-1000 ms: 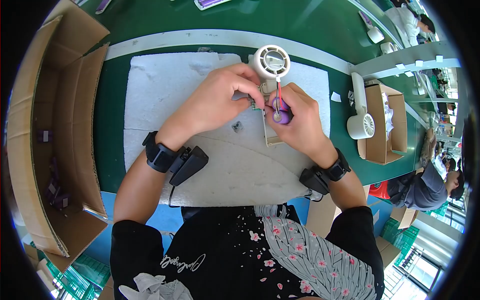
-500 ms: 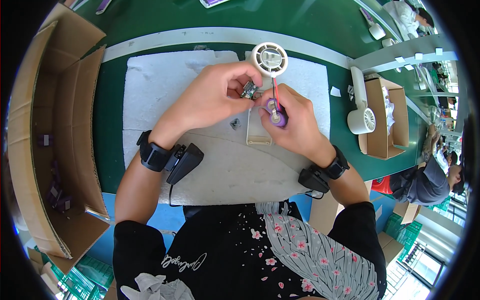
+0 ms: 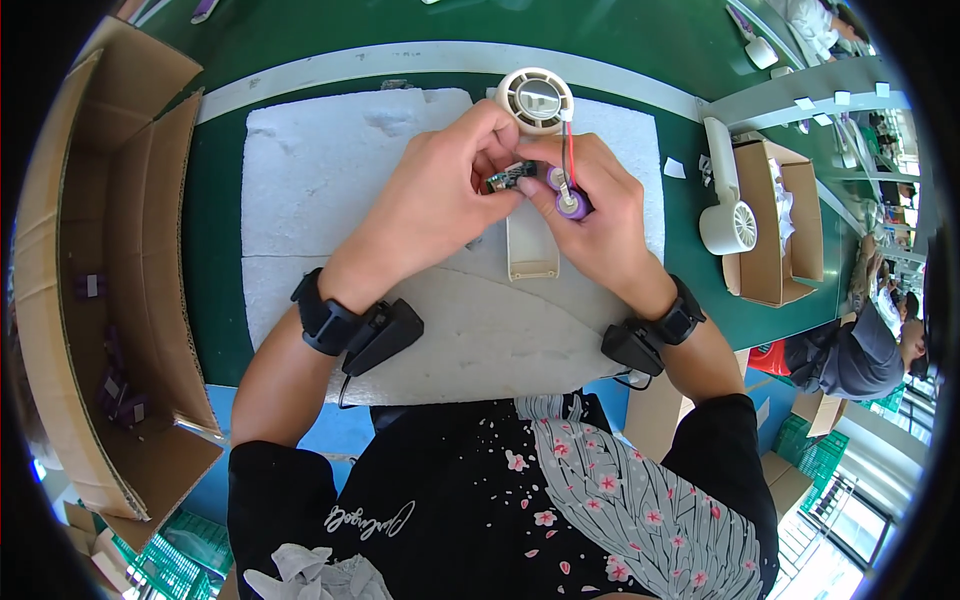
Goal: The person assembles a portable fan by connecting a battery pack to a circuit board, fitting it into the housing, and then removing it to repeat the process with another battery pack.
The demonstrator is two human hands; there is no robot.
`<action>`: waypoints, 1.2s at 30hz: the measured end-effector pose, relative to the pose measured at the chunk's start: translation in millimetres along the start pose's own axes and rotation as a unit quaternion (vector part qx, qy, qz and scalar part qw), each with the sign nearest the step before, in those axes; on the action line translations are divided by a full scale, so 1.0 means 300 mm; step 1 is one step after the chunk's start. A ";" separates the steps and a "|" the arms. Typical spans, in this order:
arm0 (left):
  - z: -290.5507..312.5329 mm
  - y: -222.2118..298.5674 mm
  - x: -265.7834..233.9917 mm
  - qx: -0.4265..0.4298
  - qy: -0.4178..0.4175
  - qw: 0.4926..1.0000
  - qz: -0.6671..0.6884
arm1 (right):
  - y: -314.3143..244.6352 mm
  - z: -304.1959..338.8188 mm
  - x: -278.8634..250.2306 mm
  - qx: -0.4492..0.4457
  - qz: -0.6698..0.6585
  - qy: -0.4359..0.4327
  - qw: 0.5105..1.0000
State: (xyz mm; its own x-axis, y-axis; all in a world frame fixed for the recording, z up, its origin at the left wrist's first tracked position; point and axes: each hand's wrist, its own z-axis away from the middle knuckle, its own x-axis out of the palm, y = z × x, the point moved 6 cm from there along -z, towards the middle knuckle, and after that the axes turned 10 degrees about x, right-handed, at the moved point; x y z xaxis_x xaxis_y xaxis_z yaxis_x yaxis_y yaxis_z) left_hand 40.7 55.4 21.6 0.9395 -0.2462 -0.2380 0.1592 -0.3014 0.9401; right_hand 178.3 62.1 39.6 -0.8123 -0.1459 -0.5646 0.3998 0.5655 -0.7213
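Left hand [image 3: 430, 190]: thumb and fingers pinched on the small circuit board [image 3: 508, 178].
Right hand [image 3: 606, 205]: fingers closed around two purple cells [image 3: 572, 206], beside the circuit board.
Wires [image 3: 571, 150]: red and black, running from the fan head [image 3: 536, 99] toward the cells.
Cream casing [image 3: 532, 248]: partly under the hands, on the white foam pad [image 3: 430, 335].

So I'm at this green workbench [image 3: 640, 45] with a pale strip [image 3: 430, 57] running across it, blue floor [image 3: 335, 430] below, and super bright windows [image 3: 848, 532] over on my right.
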 end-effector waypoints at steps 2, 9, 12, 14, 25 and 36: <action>0.004 -0.004 0.005 0.002 0.033 0.999 -0.023 | 0.005 0.000 -0.006 -0.021 0.029 -0.003 0.999; 0.013 -0.001 0.025 0.043 0.045 0.992 -0.113 | -0.012 0.000 -0.011 -0.010 0.034 0.001 0.999; 0.018 -0.003 0.024 0.046 0.050 0.991 -0.115 | -0.013 -0.001 -0.013 0.020 0.038 -0.006 0.999; 0.016 -0.007 0.026 0.037 0.043 0.994 -0.090 | -0.010 -0.004 -0.020 0.055 0.042 -0.020 0.997; 0.014 -0.033 0.021 -0.036 0.000 0.999 -0.025 | 0.016 -0.014 -0.027 0.055 0.048 -0.092 0.993; 0.010 -0.035 0.029 -0.064 0.017 0.998 -0.011 | 0.006 -0.007 -0.025 -0.010 0.074 -0.057 0.996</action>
State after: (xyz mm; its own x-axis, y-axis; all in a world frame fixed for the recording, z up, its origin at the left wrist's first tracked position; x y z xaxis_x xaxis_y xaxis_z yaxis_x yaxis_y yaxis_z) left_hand 46.3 53.7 8.9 0.9448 -0.2081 -0.2531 0.2159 -0.1859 0.9586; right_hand 184.3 65.8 43.4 -0.6909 -0.1503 -0.7072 0.5027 0.6031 -0.6193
